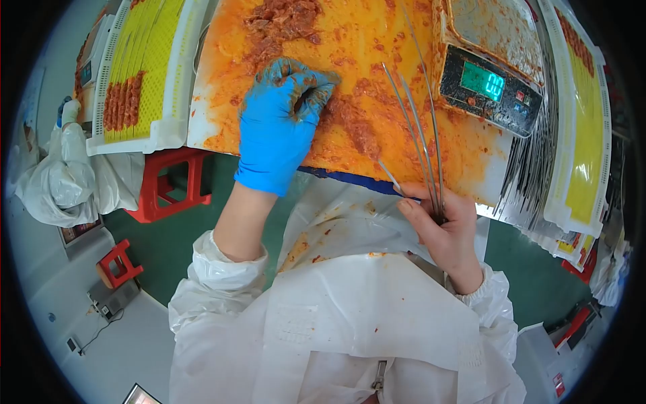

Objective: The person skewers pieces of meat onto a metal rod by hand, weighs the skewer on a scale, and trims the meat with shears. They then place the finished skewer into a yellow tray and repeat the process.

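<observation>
My left hand (279,121), in a blue glove smeared with meat, rests on the orange-stained board (410,40) with its fingers curled closed. What is inside its fingers is hidden. A strip of meat on a skewer (356,131) lies on the board, running from beside this hand toward my right hand. My bare right hand (441,222), at the board's front edge, is closed on several thin metal skewers (418,135). The bare end of the meat-covered skewer reaches its thumb and fingertips; the others fan upward. A heap of raw marinated meat (282,27) sits beyond my left hand.
A smeared digital scale (491,87) reading 0.0 stands at the right, beside a pile of metal skewers (528,161). White-rimmed yellow trays (168,131) with meat skewers flank the board. A red stool (168,185) is below left. Another person's white sleeve (70,161) shows at far left.
</observation>
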`<state>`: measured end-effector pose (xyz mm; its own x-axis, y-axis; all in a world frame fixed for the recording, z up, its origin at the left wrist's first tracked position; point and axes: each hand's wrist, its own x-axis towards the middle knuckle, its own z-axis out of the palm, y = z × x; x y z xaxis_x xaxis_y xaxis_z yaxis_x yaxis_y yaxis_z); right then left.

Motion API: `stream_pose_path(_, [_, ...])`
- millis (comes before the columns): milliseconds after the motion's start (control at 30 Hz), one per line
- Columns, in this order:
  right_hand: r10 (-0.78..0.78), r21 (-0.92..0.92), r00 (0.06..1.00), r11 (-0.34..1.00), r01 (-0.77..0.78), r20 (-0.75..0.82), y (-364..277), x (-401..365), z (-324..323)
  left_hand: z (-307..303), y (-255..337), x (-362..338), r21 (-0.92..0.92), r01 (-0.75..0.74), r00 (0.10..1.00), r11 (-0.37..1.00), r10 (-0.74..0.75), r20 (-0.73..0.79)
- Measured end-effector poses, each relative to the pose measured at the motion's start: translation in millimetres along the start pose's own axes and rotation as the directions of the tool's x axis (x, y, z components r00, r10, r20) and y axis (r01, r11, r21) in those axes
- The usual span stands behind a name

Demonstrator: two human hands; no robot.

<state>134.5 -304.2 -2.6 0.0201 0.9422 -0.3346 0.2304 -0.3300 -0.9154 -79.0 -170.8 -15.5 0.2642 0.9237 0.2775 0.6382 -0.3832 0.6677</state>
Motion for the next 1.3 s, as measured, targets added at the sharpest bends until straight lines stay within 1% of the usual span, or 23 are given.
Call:
stream_pose_path(100, [-0.041, -0.037, 0.999, 0.998, 0.040, -0.025, 1.9, -9.5, -10.5, 1.8, -2.8, 2.6, -0.017, 0.028, 1.000, 0.999, -0.028, 0.009])
stream_pose_path(200, [0.026, -0.091, 0.999, 0.996, -0.024, 0.023, 2.7, -20.1, -23.2, -5.3, -6.3, 4.5, -0.183, 0.093, 0.993, 0.979, -0.077, 0.094])
stream_pose_path(300, [-0.007, -0.087, 1.000, 0.996, 0.010, 0.026, 3.2, -18.5, -18.4, -8.9, -3.1, 5.6, -0.207, 0.119, 0.988, 0.971, -0.095, 0.123])
stream_pose_path(400, [-0.062, -0.056, 0.998, 0.997, 0.061, -0.008, 2.9, -15.1, -10.2, -5.5, -3.1, 1.8, -0.140, 0.090, 0.995, 0.986, -0.082, 0.064])
stream_pose_path(500, [-0.028, -0.074, 0.999, 0.997, 0.025, -0.035, 2.0, -20.2, -9.8, 0.1, -2.6, -1.1, -0.094, 0.040, 0.999, 0.995, -0.041, -0.005])
stream_pose_path(600, [-0.103, -0.179, 0.995, 0.979, 0.098, -0.018, 3.4, -19.3, -8.4, 4.5, -0.9, -2.9, -0.106, 0.062, 0.997, 0.992, -0.066, -0.040])
stream_pose_path(700, [-0.290, -0.219, 0.956, 0.936, 0.275, -0.040, 2.6, -4.0, 4.5, -0.5, 9.2, -0.6, 0.061, 0.087, 0.996, 0.994, -0.086, -0.024])
stream_pose_path(800, [-0.257, -0.205, 0.966, 0.947, 0.248, -0.018, -7.3, 4.8, 10.3, -2.5, -4.5, -0.4, -0.266, 0.174, 0.983, 0.948, -0.184, -0.013])
stream_pose_path(867, [-0.280, -0.124, 0.959, 0.954, 0.273, -0.042, -8.3, 1.0, 5.4, -21.9, 5.4, 2.8, -0.506, 0.374, 0.910, 0.777, -0.412, 0.041])
stream_pose_path(900, [-0.292, -0.086, 0.954, 0.954, 0.286, -0.063, -8.6, 1.5, 3.5, -29.4, 12.0, 6.1, -0.611, 0.446, 0.861, 0.654, -0.500, 0.093])
stream_pose_path(933, [-0.297, -0.043, 0.953, 0.955, 0.294, -0.059, -9.8, 4.2, 4.9, -28.2, 18.3, 8.2, -0.741, 0.457, 0.821, 0.492, -0.555, 0.137])
stream_pose_path(1000, [-0.299, 0.040, 0.953, 0.953, 0.301, -0.047, -12.0, 7.1, 9.3, -12.1, 21.2, 10.7, -0.894, 0.362, 0.827, 0.266, -0.534, 0.175])
stream_pose_path(1067, [-0.296, -0.014, 0.955, 0.955, 0.296, 0.011, -15.5, 10.3, 11.0, 6.2, 23.8, 11.2, -0.969, 0.246, 0.836, 0.000, -0.506, 0.213])
stream_pose_path(1100, [-0.294, -0.042, 0.955, 0.954, 0.296, 0.041, -16.8, 11.7, 11.1, 8.6, 30.1, 15.7, -0.961, 0.275, 0.797, -0.033, -0.552, 0.246])
stream_pose_path(1200, [-0.319, -0.211, 0.945, 0.931, 0.299, -0.067, -25.0, 8.3, 7.5, -4.9, 69.1, 41.1, -0.926, 0.355, 0.648, -0.132, -0.678, 0.345])
stream_pose_path(1233, [-0.352, -0.223, 0.934, 0.916, 0.332, -0.055, -24.0, 8.2, 8.8, -10.5, 79.0, 48.3, -0.912, 0.377, 0.594, -0.164, -0.713, 0.374])
stream_pose_path(1300, [-0.416, -0.246, 0.909, 0.885, 0.396, -0.033, -19.1, 8.5, 12.8, -3.6, 66.0, 42.8, -0.905, 0.334, 0.730, -0.262, -0.536, 0.424])
